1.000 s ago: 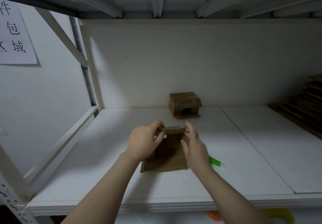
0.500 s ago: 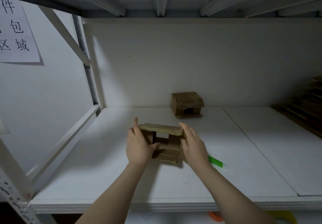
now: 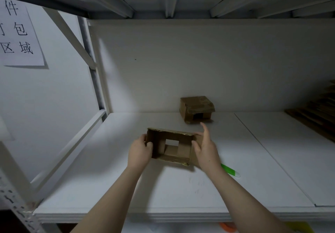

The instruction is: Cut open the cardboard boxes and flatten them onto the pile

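A small brown cardboard box (image 3: 172,150), opened at both ends so I see through it to the white shelf, is held just above the shelf between my hands. My left hand (image 3: 139,151) grips its left wall, thumb inside. My right hand (image 3: 205,147) holds the right wall, thumb inside and fingers stretched along the outside. A second small cardboard box (image 3: 196,108) stands against the back wall. The pile of flattened cardboard (image 3: 319,113) lies at the far right. A green-handled cutter (image 3: 230,170) lies on the shelf behind my right wrist.
The white shelf board (image 3: 126,187) runs from a slanted metal frame post (image 3: 72,142) on the left to the cardboard pile. Another shelf deck hangs low overhead. A paper sign (image 3: 18,33) is taped to the left wall. Orange and yellow objects show below the shelf's front edge.
The box has been turned and pulled open into a wide tube facing me. My hands have moved apart to its two side walls, and it is lifted off the shelf.
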